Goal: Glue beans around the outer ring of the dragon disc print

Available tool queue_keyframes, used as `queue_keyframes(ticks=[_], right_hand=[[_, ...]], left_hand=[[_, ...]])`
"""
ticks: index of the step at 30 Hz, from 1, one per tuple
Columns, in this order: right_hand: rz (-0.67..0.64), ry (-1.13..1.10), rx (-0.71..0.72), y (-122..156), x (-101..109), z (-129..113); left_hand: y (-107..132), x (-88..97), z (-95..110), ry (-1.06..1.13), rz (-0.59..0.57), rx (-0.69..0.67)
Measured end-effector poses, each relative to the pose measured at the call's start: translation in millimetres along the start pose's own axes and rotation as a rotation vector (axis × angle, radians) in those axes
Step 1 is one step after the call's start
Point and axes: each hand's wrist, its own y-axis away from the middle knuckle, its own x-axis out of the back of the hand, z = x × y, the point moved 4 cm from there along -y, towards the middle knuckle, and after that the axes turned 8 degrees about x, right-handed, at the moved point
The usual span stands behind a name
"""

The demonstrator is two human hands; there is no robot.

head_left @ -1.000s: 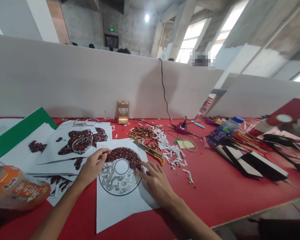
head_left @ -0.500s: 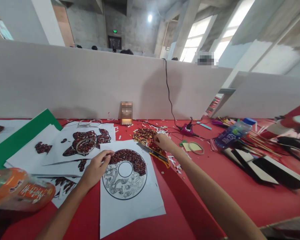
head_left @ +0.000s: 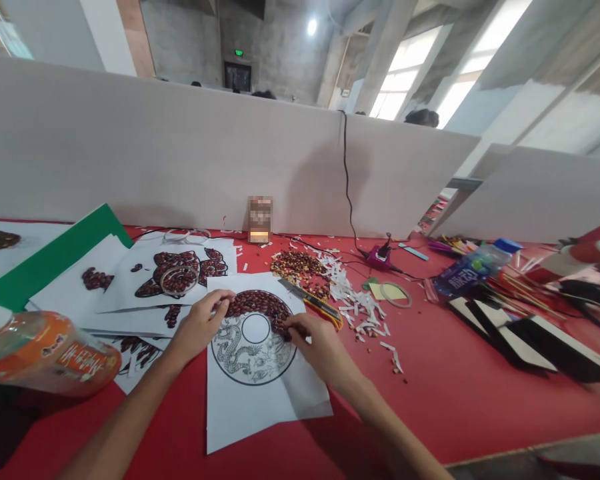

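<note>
A white sheet (head_left: 260,407) with a round dragon drawing (head_left: 253,350) lies on the red table. Dark red beans (head_left: 257,305) cover the ring's upper part. My left hand (head_left: 200,327) rests on the sheet's left edge, fingers curled against the bean ring. My right hand (head_left: 315,340) sits at the ring's right side, fingertips pinched at the beans; what they hold is too small to name. A heap of loose beans (head_left: 297,263) lies just beyond, beside a yellow utility knife (head_left: 313,303).
Other bean pictures (head_left: 175,270) and a tape roll (head_left: 179,280) lie at left, by a green board (head_left: 45,263). An orange drink bottle (head_left: 45,357) lies near left. Paper scraps (head_left: 360,303), a water bottle (head_left: 473,267), sticks and black boxes (head_left: 520,337) fill the right.
My right hand went out to the loose bean heap, then came back to the ring's right side with fingertips pinched. My left hand stayed on the sheet.
</note>
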Motion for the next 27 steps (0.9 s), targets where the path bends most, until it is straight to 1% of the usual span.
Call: queue_keyframes(ticks=[4, 8, 10, 13, 16, 18, 20, 22, 24, 27], right_hand=[[0.058, 0.08, -0.049, 3, -18, -12], [0.041, 0.226, -0.131, 1, -28, -20], [0.031, 0.283, -0.149, 0, -32, -24], [0.021, 0.34, -0.14, -1, -35, -26], [0.057, 0.333, -0.111, 2, -33, -23], [0.118, 0.315, -0.069, 8, -27, -20], [0.13, 0.338, 0.041, 15, -23, -20], [0.058, 0.425, 0.194, 22, -23, -24], [-0.024, 0.542, 0.297, 27, -26, -26], [-0.064, 0.692, 0.317, 30, -31, -24]], left_hand=[[1, 0.6, 1, 0.003, -0.004, -0.001], [1, -0.3, -1, 0.018, -0.01, -0.004], [0, -1.2, -2, 0.026, -0.009, -0.007], [-1, -2.0, -3, 0.03, -0.001, -0.01], [-1, -2.1, -4, 0.029, -0.005, -0.009], [-1, -1.8, -4, 0.024, -0.004, -0.01], [-1, -1.6, -3, 0.021, -0.004, -0.016], [-1, -1.7, -3, 0.021, -0.002, -0.025], [-1, -1.9, -3, 0.018, 0.003, -0.026], [-1, -2.1, -4, 0.009, 0.005, -0.025]])
